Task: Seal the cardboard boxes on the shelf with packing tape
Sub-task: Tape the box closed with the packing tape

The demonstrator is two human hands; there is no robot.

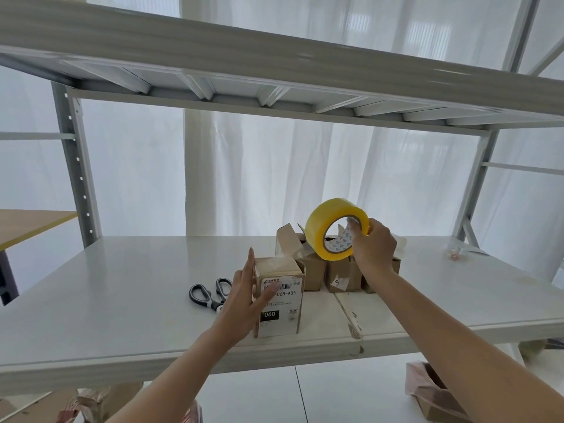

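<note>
A small cardboard box with a shipping label stands near the front edge of the white shelf. My left hand presses flat against its left side, thumb across the label. My right hand grips a yellow roll of packing tape, raised above and behind the box. A clear strip of tape runs from the roll down to the box's top. Behind stand more cardboard boxes, one with open flaps, partly hidden by the roll and my right hand.
Grey-handled scissors lie on the shelf just left of the box. An upper shelf hangs overhead. A small wrapped item sits at the far right. Open boxes lie on the floor below. A wooden table stands at left.
</note>
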